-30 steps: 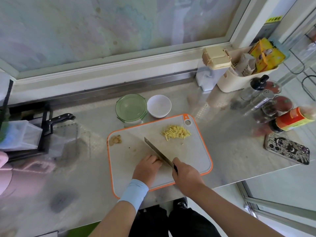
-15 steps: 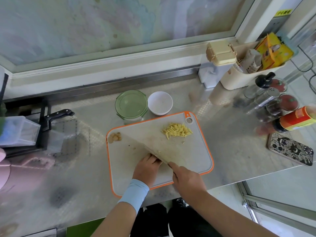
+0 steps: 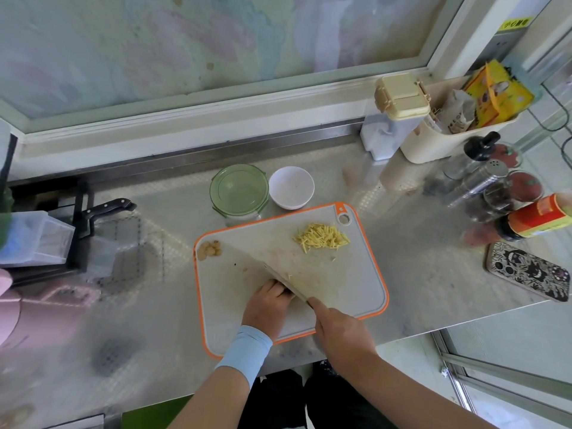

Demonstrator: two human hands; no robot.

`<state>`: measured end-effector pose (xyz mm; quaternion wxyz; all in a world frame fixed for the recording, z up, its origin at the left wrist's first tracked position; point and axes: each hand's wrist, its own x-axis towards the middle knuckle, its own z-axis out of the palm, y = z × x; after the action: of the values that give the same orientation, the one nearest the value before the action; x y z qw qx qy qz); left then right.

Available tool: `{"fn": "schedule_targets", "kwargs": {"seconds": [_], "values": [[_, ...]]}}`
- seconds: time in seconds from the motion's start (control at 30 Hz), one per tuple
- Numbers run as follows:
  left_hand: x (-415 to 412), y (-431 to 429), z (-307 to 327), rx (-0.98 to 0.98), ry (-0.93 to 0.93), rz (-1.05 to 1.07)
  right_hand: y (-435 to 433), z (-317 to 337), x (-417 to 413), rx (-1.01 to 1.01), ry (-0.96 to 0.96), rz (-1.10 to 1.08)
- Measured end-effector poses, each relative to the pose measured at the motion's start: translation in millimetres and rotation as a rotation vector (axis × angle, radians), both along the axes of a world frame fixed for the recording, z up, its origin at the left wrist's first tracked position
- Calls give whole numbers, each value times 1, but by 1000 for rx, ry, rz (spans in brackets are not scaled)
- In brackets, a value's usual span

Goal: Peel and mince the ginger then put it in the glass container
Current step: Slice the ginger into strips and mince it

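An orange-rimmed grey cutting board (image 3: 365,292) lies on the steel counter. A pile of yellow ginger strips (image 3: 322,238) sits at its far right, and a few ginger scraps (image 3: 210,249) rest at its far left corner. My right hand (image 3: 340,329) grips a cleaver (image 3: 297,274) whose broad blade is tilted over the board's middle. My left hand (image 3: 267,305) presses down beside the blade with curled fingers; what lies under them is hidden. The glass container with a green lid (image 3: 239,191) stands just beyond the board.
A white bowl (image 3: 291,187) stands beside the container. A black-handled knife (image 3: 106,207) lies on a rack at left. Jars, a shaker, a sauce bottle (image 3: 538,216) and a phone (image 3: 527,270) crowd the right side. The counter's front edge runs just behind my wrists.
The cleaver has tipped from edge-down to a flatter tilt, its broad side now facing up. Both hands stay at the board's near middle.
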<state>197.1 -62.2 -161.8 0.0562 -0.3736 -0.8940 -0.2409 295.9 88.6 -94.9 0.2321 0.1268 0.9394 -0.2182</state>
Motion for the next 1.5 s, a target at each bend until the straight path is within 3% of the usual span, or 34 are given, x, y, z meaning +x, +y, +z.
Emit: {"fn": "schedule_targets", "kwargs": {"seconds": [0.57,1.2,1.5], "values": [[0,2,-1,-8,-3,45,-1,0,-26,23,-113,73],[3,2,0,-10,-56,51,9,0,-6,76,-45,93],[4,3,-2,-14,-10,66,1,-9,-31,-15,-44,45]]}}
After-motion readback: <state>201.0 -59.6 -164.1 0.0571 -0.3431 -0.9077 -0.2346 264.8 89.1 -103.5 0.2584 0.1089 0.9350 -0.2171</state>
